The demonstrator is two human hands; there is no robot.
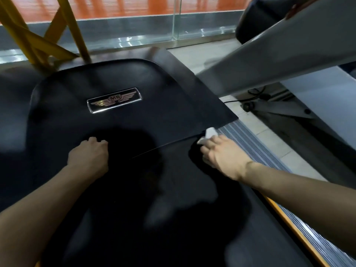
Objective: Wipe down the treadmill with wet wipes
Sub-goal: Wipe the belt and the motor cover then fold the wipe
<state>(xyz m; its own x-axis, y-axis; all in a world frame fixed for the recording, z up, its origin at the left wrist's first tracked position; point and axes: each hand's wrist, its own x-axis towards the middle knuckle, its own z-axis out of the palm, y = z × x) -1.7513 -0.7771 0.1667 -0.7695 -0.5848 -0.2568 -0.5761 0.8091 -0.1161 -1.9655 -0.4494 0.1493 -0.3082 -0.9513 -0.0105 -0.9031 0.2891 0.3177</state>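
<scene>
Around the treadmill (154, 189) we see a yellow frame (38, 35) at the upper left and a glass panel (177, 18) along the top. A grey upright (269, 54) slants down from the upper right and ends over the black hood (96, 79), just above the right hand (223, 155). A winged badge (113, 100) sits mid-hood. The left hand (90, 157) is clenched, knuckles down at the hood's near edge, with nothing visible in it. The right hand, blurred, grasps a white wet wipe (209, 134) whose free end sticks up past the fingertips at the seam between hood and belt, beside the ribbed side rail (250, 147). The treadmill's long axis runs from the bottom of the frame upward, hood at the far end.
</scene>
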